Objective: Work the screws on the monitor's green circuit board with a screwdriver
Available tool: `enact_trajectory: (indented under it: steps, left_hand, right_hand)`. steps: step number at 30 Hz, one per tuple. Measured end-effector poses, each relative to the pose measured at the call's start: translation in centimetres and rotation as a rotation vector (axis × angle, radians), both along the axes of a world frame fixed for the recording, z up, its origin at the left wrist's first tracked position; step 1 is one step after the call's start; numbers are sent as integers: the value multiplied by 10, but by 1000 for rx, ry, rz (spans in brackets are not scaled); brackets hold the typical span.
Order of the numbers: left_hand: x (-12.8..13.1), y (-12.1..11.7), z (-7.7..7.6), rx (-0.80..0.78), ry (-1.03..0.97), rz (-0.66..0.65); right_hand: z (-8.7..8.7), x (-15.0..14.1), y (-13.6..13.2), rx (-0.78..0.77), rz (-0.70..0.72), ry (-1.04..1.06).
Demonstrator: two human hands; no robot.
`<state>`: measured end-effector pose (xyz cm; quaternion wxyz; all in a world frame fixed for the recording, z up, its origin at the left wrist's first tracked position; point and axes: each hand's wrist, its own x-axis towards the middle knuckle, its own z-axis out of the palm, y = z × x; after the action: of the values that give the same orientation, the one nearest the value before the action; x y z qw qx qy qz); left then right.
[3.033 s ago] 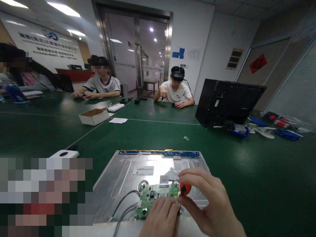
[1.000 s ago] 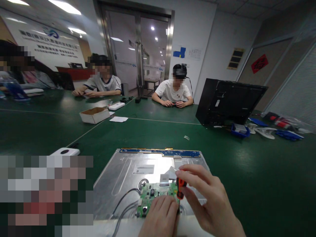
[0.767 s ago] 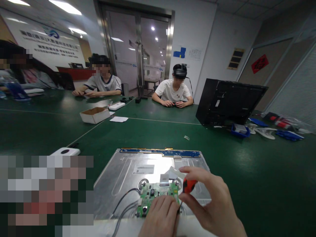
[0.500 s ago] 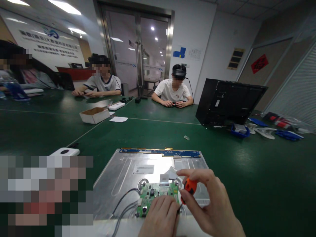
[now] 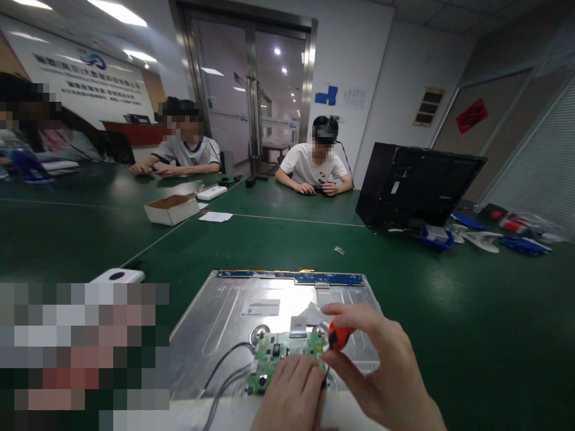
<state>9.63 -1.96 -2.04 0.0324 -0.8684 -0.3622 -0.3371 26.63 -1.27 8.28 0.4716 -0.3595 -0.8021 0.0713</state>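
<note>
My right hand [image 5: 380, 365] pinches the orange-and-black handle of a screwdriver [image 5: 340, 335] between thumb and fingers. The tool leans, and its thin dark shaft runs down to the right edge of a green circuit board [image 5: 290, 347]. My left hand [image 5: 294, 389] lies over the lower right of this board with its fingers curled and pressed together, by the foot of the shaft. Its fingertips are hidden, so what they hold cannot be made out. Under the board is a silvery metal panel [image 5: 220, 317], with a blue circuit strip [image 5: 327, 279] along its far edge.
Dark and grey cables [image 5: 224, 383] leave the board's left side. The green table [image 5: 278, 245] carries a black monitor housing [image 5: 417, 185], a blue tray [image 5: 435, 239], an open cardboard box [image 5: 171, 211] and a white device [image 5: 119, 277]. Several people sit around. Pixelation covers the lower left.
The screwdriver's handle has turned and tilted back and forth in my right fingers. My left hand has stayed on the board. The person opposite has brought both hands together on the table.
</note>
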Motion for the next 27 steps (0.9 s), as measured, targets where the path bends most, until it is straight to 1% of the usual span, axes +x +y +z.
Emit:
enact_trajectory:
  steps: [3,7,10,15,19,21,23,25,27]
  left_hand:
    - [1,0,1,18,-24,3]
    - [2,0,3,-2,-27,-2]
    - [1,-2,2,-25,-14,-3]
    - [1,-2,-7,-82,9,1]
    - [0,-2,-8,-30,-44,16]
    - [0,-1,-9,-54,-7,-12]
    - [2,0,-13,-46,-6,-22]
    - [5,1,-20,27,-92,28]
    - [8,2,-29,43,-113,40]
  right_hand:
    - [-4,0,-2,-6,-55,11]
    - [-3,-1,-8,-31,-115,-17]
    - [0,-1,-9,-32,-88,-35]
    - [5,1,-4,13,-29,-44]
    - [6,0,-1,30,-28,-25]
    - [4,-1,-1,27,-21,15]
    - [2,-1,-1,17,-22,40]
    - [-2,0,-2,16,-38,27]
    - [-5,1,-4,8,-59,-5]
